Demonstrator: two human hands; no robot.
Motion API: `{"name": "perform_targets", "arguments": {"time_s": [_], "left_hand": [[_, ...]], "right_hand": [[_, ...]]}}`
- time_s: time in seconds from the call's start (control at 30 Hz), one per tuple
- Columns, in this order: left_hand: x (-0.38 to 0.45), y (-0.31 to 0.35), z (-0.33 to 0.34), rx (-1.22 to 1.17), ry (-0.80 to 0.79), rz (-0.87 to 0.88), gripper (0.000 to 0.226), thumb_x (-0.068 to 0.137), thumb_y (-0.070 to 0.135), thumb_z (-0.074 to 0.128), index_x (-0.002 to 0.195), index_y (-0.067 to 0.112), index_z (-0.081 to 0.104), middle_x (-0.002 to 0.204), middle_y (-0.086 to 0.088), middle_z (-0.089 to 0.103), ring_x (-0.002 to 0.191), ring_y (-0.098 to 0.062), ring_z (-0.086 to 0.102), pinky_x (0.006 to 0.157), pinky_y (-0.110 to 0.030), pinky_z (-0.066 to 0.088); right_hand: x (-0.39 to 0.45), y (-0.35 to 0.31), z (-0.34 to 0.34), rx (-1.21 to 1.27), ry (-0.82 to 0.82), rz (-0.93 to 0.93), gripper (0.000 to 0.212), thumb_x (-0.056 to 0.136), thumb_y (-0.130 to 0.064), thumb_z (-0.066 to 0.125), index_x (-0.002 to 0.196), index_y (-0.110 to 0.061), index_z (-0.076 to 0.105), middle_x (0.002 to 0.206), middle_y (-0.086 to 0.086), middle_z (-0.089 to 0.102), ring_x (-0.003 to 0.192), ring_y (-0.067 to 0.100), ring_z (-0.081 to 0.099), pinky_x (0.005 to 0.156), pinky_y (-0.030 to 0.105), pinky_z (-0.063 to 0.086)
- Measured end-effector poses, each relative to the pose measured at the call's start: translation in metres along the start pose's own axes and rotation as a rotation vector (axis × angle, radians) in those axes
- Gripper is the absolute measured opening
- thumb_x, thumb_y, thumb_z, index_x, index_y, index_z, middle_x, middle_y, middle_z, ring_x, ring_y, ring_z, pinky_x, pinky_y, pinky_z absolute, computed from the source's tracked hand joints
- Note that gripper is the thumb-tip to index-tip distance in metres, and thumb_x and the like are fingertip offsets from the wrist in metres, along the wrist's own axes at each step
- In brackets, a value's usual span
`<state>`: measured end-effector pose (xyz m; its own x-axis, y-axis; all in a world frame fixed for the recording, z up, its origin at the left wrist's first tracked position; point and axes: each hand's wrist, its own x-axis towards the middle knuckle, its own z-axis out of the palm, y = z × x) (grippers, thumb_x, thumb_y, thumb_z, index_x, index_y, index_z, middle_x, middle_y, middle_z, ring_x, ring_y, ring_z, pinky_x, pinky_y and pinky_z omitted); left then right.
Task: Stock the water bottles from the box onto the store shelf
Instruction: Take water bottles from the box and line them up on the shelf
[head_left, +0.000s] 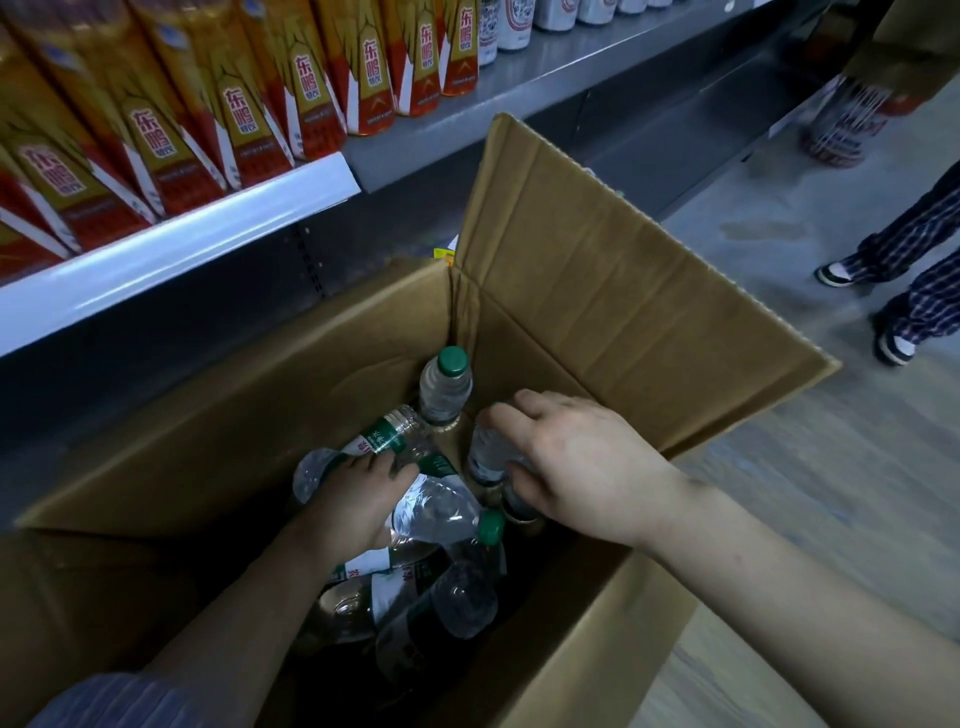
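An open cardboard box (597, 291) stands on the floor below the shelf (171, 254). Several clear water bottles with green caps and green-white labels lie and stand inside it. My left hand (353, 499) reaches deep into the box and grips a lying bottle (384, 441) by its middle. My right hand (576, 467) is lower in the right part of the box, fingers curled round the top of an upright bottle (491, 457). Another upright bottle (445, 387) stands in the far corner, untouched. A tilted bottle (441, 512) lies under my left hand.
The shelf above carries several tall yellow-red drink bottles (249, 104) and white cans (511, 26). The box's tall flap rises on the far right side. A person's legs in checked trousers (914, 270) stand on the floor at right, with a bag (841, 124) beyond.
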<state>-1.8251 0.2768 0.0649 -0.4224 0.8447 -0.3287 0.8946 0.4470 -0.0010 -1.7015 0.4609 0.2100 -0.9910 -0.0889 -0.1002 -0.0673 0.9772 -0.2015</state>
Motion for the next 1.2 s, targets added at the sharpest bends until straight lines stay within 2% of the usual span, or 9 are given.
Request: {"name": "perform_targets", "arguments": {"time_s": [0.1, 0.2, 0.3, 0.43, 0.63, 0.77, 0.9, 1.0, 1.2], "left_hand": [[-0.014, -0.003, -0.026, -0.054, -0.051, -0.073, 0.07, 0.03, 0.027, 0.088, 0.092, 0.014, 0.058, 0.08, -0.006, 0.061, 0.062, -0.024, 0.062, 0.047, -0.028, 0.045], [-0.033, -0.001, -0.06, -0.055, -0.028, -0.097, 0.074, 0.041, 0.037, 0.086, 0.105, 0.017, 0.054, 0.091, -0.005, 0.061, 0.072, -0.023, 0.065, 0.052, -0.025, 0.042], [-0.05, 0.0, -0.083, -0.117, -0.077, -0.17, 0.069, 0.074, 0.037, 0.069, 0.132, 0.02, 0.037, 0.124, -0.004, 0.048, 0.106, -0.022, 0.056, 0.069, -0.026, 0.036], [-0.077, 0.002, -0.117, -0.323, -0.028, -0.305, 0.07, 0.072, 0.038, 0.069, 0.131, 0.023, 0.036, 0.123, 0.0, 0.046, 0.105, -0.023, 0.055, 0.082, -0.035, 0.049], [-0.106, 0.016, -0.166, -0.604, 0.131, -0.455, 0.065, 0.066, 0.038, 0.076, 0.119, 0.028, 0.041, 0.108, 0.007, 0.051, 0.098, -0.017, 0.054, 0.073, -0.029, 0.042], [-0.122, 0.021, -0.189, -0.741, 0.238, -0.532, 0.064, 0.061, 0.038, 0.08, 0.114, 0.029, 0.046, 0.107, 0.007, 0.06, 0.095, -0.015, 0.058, 0.077, -0.029, 0.046], [-0.141, 0.021, -0.21, -0.823, 0.325, -0.585, 0.062, 0.057, 0.041, 0.082, 0.107, 0.028, 0.049, 0.099, 0.009, 0.062, 0.091, -0.013, 0.061, 0.078, -0.032, 0.052], [-0.161, 0.021, -0.228, -0.808, 0.39, -0.625, 0.053, 0.058, 0.038, 0.081, 0.097, 0.029, 0.047, 0.083, 0.014, 0.053, 0.081, -0.01, 0.056, 0.063, -0.023, 0.042], [-0.204, 0.019, -0.256, -0.895, 0.461, -0.707, 0.057, 0.061, 0.035, 0.079, 0.111, 0.028, 0.051, 0.102, 0.01, 0.061, 0.094, -0.012, 0.059, 0.078, -0.028, 0.048]], "right_hand": [[0.0, -0.006, -0.011, -0.012, 0.003, -0.023, 0.04, 0.077, -0.018, 0.058, 0.116, -0.009, 0.054, 0.095, 0.013, 0.06, 0.086, 0.035, 0.06, 0.071, 0.04, 0.05], [-0.002, -0.012, -0.028, -0.008, 0.012, -0.036, 0.038, 0.073, -0.017, 0.059, 0.111, -0.009, 0.056, 0.089, 0.013, 0.059, 0.079, 0.035, 0.06, 0.064, 0.039, 0.049], [-0.005, -0.018, -0.052, 0.007, 0.042, -0.059, 0.036, 0.069, -0.017, 0.061, 0.105, -0.01, 0.056, 0.082, 0.011, 0.059, 0.072, 0.034, 0.061, 0.058, 0.036, 0.049], [-0.011, -0.02, -0.091, -0.022, 0.06, -0.056, 0.039, 0.076, -0.019, 0.055, 0.114, -0.011, 0.053, 0.091, 0.012, 0.057, 0.084, 0.036, 0.06, 0.068, 0.038, 0.049], [-0.014, -0.027, -0.151, -0.077, 0.063, -0.041, 0.04, 0.085, -0.025, 0.051, 0.123, -0.016, 0.045, 0.109, 0.008, 0.052, 0.104, 0.031, 0.053, 0.081, 0.035, 0.043], [-0.016, -0.038, -0.18, -0.122, 0.104, -0.097, 0.042, 0.082, -0.021, 0.055, 0.122, -0.013, 0.048, 0.104, 0.012, 0.055, 0.096, 0.034, 0.057, 0.072, 0.036, 0.046], [-0.015, -0.051, -0.205, -0.171, 0.164, -0.143, 0.031, 0.068, -0.016, 0.069, 0.095, -0.008, 0.055, 0.079, 0.013, 0.058, 0.069, 0.037, 0.062, 0.049, 0.032, 0.045], [-0.01, -0.065, -0.219, -0.157, 0.181, -0.176, 0.033, 0.079, -0.02, 0.061, 0.109, -0.01, 0.052, 0.096, 0.013, 0.058, 0.09, 0.037, 0.06, 0.066, 0.038, 0.048], [0.002, -0.1, -0.236, -0.133, 0.188, -0.218, 0.036, 0.087, -0.027, 0.051, 0.121, -0.018, 0.044, 0.113, 0.007, 0.054, 0.105, 0.03, 0.054, 0.076, 0.036, 0.046]]}}
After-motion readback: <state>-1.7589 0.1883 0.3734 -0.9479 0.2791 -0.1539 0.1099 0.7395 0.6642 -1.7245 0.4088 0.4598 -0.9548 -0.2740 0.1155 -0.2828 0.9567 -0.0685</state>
